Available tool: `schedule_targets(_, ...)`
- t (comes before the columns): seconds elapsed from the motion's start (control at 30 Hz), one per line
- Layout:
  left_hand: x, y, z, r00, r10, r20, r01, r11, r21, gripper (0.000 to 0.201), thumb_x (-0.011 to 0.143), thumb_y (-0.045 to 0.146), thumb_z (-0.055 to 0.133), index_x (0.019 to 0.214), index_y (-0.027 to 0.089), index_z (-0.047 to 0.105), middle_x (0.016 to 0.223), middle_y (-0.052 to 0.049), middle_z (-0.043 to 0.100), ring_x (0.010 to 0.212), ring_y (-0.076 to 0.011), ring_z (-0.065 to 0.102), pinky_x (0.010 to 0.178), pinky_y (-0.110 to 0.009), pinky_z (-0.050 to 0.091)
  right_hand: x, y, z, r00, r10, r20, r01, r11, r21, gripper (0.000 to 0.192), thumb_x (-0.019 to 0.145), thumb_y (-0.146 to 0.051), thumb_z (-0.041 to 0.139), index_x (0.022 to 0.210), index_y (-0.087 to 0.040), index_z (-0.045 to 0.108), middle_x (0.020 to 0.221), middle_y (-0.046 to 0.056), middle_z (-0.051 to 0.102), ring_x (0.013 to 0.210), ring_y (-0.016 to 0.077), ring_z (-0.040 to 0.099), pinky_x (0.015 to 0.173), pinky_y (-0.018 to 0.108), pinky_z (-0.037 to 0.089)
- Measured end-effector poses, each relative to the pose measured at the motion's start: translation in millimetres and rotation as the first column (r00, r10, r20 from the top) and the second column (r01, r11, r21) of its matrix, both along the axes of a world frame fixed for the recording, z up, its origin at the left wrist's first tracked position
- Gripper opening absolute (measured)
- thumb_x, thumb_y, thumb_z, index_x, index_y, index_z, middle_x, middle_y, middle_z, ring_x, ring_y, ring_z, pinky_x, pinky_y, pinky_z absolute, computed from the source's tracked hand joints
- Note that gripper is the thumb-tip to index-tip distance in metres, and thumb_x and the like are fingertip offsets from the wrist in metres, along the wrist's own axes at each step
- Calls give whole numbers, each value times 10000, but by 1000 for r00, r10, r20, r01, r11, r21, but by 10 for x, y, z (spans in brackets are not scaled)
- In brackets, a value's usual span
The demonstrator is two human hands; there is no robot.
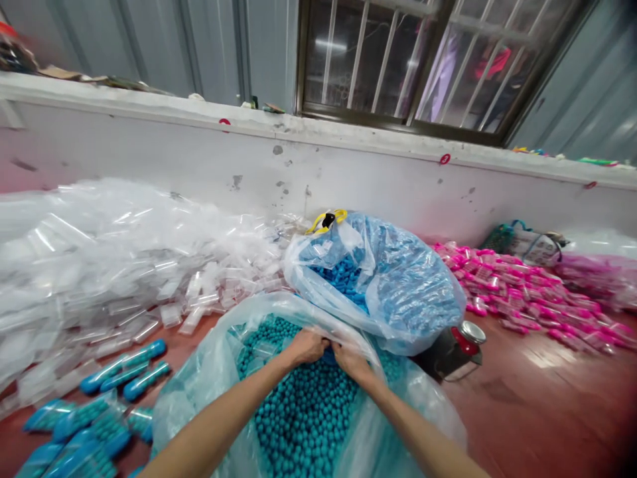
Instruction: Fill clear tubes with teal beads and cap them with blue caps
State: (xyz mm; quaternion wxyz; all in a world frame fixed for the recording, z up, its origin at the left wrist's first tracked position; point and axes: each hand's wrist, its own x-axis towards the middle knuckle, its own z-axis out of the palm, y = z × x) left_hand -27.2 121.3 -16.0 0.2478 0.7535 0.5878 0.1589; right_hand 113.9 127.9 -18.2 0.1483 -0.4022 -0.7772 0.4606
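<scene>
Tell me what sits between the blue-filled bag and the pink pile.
In the head view, a dark jug with a metal lid stands on bare red floor between them.

Two clear bags point(398, 292), two hands point(308, 346), one metal kettle point(450, 352)

No lettering, label or number here can be read.

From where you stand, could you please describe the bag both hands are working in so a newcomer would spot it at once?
Start at the barred window and come straight down to the red floor. Two clear plastic bags sit there, one behind the other; it is the nearer bag, where the left hand and right hand meet. It holds round teal beads, while the bag behind holds darker blue pieces.
</scene>
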Motion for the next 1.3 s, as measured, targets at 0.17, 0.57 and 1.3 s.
schedule_targets(0.17, -142, -474, 99, 999, -42, 22, 42, 999, -16, 274, 801, 159, 419, 996, 193, 609, 997, -40, 618, 950, -170, 553, 879, -304, 410, 48, -209, -25, 984, -132, 117, 103, 968, 231, 293, 818, -161, 414, 1010, -156, 635, 1028, 82, 640, 991, 181, 545, 919, 310, 363)
schedule_targets(0.57, -760, -1290, 172, 946, 296, -132, -264, 940, 218, 329, 791, 177, 397, 1086, 223, 535, 1047, -49, 584, 985, -193, 510, 877, -344, 395, -116, -644, 229, 893, -85, 441, -206, 796, 569, 223, 856, -306, 444, 1026, -232, 566, 939, 53, 603, 907, 218, 509, 765, 317, 376)
schedule_targets(1.3, -707, -916, 136, 889, -3, -458, 39, 997, 70, 232, 783, 163, 418, 946, 228, 569, 933, -54, 587, 898, -220, 516, 805, -361, 403, 84, -783, 138, 885, 13, 466, -177, 934, 311, 173, 857, -254, 375, 953, -179, 499, 867, 54, 637, 804, 177, 587, 640, 238, 356)
